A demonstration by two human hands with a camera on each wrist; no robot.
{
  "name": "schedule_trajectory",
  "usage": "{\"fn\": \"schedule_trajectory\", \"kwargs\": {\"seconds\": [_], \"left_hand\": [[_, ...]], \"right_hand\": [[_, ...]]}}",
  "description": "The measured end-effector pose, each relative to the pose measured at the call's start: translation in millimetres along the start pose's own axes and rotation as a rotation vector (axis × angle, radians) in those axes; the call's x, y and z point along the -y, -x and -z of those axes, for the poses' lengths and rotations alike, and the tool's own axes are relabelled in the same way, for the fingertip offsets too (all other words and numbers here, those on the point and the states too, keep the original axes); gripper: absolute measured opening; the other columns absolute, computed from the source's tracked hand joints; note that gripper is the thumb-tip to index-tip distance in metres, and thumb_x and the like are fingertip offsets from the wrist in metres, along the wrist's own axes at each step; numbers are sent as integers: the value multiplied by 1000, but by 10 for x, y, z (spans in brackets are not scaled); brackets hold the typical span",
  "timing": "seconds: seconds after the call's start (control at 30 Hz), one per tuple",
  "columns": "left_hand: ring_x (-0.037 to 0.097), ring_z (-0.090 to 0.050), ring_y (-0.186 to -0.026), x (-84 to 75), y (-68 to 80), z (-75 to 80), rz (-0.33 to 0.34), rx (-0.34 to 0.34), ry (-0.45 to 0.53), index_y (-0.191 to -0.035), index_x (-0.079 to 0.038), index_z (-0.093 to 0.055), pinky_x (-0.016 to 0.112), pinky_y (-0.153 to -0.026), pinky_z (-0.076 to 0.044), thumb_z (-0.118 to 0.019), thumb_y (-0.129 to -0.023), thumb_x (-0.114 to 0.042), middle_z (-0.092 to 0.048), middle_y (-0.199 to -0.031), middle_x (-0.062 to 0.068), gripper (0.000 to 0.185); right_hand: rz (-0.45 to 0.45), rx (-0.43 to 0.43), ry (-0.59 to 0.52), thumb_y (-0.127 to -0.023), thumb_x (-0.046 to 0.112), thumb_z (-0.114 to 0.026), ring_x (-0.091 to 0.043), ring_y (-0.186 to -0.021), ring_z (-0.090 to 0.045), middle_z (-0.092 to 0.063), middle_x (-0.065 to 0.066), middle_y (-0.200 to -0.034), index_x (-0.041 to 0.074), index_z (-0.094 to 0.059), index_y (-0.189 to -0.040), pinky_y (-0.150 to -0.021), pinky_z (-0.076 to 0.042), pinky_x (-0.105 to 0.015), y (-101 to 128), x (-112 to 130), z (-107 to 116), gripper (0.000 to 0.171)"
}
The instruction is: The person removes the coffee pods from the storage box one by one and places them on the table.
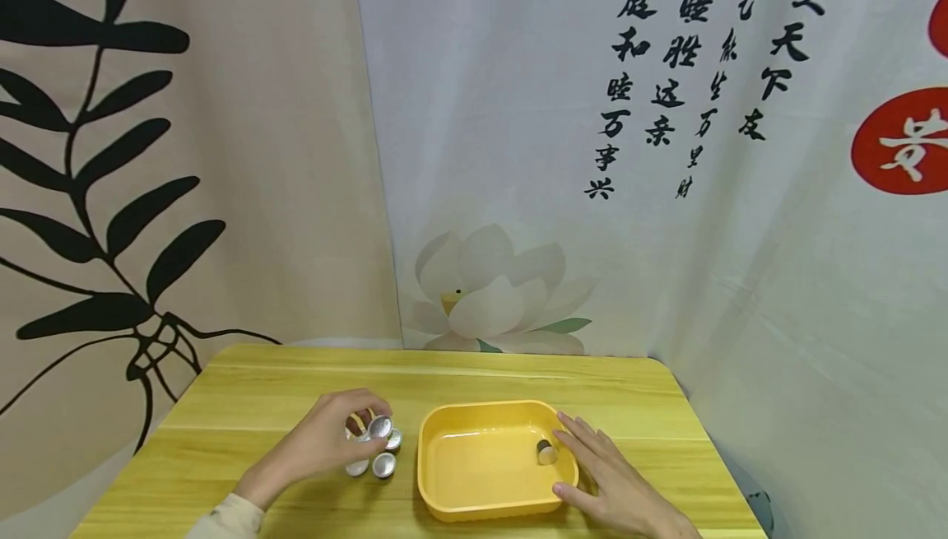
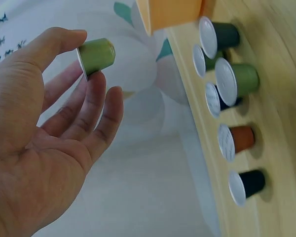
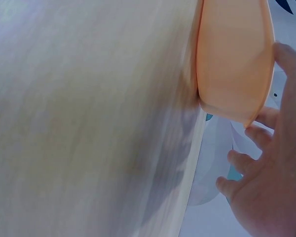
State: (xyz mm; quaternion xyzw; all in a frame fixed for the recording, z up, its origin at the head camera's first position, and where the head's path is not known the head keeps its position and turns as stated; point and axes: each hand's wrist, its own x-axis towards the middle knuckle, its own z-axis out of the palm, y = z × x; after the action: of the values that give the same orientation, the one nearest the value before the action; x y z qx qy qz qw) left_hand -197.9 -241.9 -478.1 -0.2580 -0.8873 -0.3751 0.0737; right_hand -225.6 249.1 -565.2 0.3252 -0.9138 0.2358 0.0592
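Note:
My left hand [image 1: 329,440] pinches a green coffee capsule [image 2: 97,56] between thumb and fingers, its foil lid [image 1: 380,426] visible in the head view. Below it, several more capsules [image 1: 383,465] stand grouped on the table, lids up. In the left wrist view they include a green capsule [image 2: 239,83], an orange-brown capsule [image 2: 237,141] and a dark capsule [image 2: 247,185]. At the right end of a yellow tray [image 1: 481,513], my right hand [image 1: 611,477] rests with spread fingers touching the rim. One capsule [image 1: 546,453], brown and pale, lies on its side inside the tray.
The light wooden table [image 1: 296,383] carries everything. Behind it hangs a pale curtain [image 1: 474,152] with a flower print and dark characters. A dark plant print [image 1: 104,317] is at the left.

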Motion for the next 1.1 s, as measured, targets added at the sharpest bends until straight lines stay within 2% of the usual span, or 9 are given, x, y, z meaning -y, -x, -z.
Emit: {"fn": "schedule_trajectory", "kwargs": {"seconds": [0.13, 0.27, 0.4, 0.6, 0.77, 0.9, 1.1], "left_hand": [[4, -70, -92, 47, 94, 64, 21, -38, -18, -114, -20, -81, 30, -77, -67, -94, -93, -16, -80, -108, -8, 25], [3, -69, -91, 103, 189, 111, 13, -77, -39, -114, -19, -81, 29, -74, -67, -94, -91, -14, -81, -109, -6, 27], [4, -68, -91, 163, 306, 147, 38, -100, -51, -114, -19, -80, 27, -71, -65, -94, -91, -12, -81, -110, -4, 29], [3, -68, -92, 282, 463, 194, 122, -92, -54, -120, -16, -81, 24, -72, -63, -92, -95, -17, -82, -115, -2, 27], [3, -68, -92, 363, 553, 192, 206, -83, -46, -119, -13, -81, 26, -75, -64, -93, -95, -21, -81, -114, -3, 28], [1, -66, -92, 432, 607, 156, 241, -82, -61, -117, -14, -82, 25, -76, -65, -95, -92, -19, -80, -111, -5, 29], [1, -66, -89, 539, 661, 95, 253, -86, -65, -115, -14, -82, 23, -73, -63, -96, -89, -16, -79, -105, -6, 29]], "right_hand": [[-3, 3, -6, -108, 53, -74, -51, -164, -43, -37, -5, -186, 14, -53, -168, -123, -40, -81, -1, -2, 3, 75], [0, 4, -3, -108, 53, -74, -51, -163, -44, -38, -7, -185, 14, -53, -169, -122, -40, -82, 0, 1, 5, 75], [7, 1, 3, -108, 52, -74, -50, -163, -44, -40, -12, -184, 14, -52, -169, -121, -41, -82, 4, 4, 0, 75], [14, -7, 6, -108, 52, -75, -51, -162, -46, -40, -10, -184, 13, -54, -168, -121, -42, -82, 5, 7, 6, 75], [10, 1, -1, -108, 52, -74, -51, -162, -45, -37, -5, -186, 13, -53, -168, -121, -41, -81, 4, 1, 12, 75], [8, 9, -10, -108, 51, -74, -51, -163, -44, -35, -3, -186, 13, -52, -169, -121, -41, -82, 4, -1, 17, 75], [8, 4, 1, -108, 52, -74, -51, -163, -45, -35, -2, -186, 13, -53, -169, -122, -42, -81, 5, 6, 17, 75]]}}
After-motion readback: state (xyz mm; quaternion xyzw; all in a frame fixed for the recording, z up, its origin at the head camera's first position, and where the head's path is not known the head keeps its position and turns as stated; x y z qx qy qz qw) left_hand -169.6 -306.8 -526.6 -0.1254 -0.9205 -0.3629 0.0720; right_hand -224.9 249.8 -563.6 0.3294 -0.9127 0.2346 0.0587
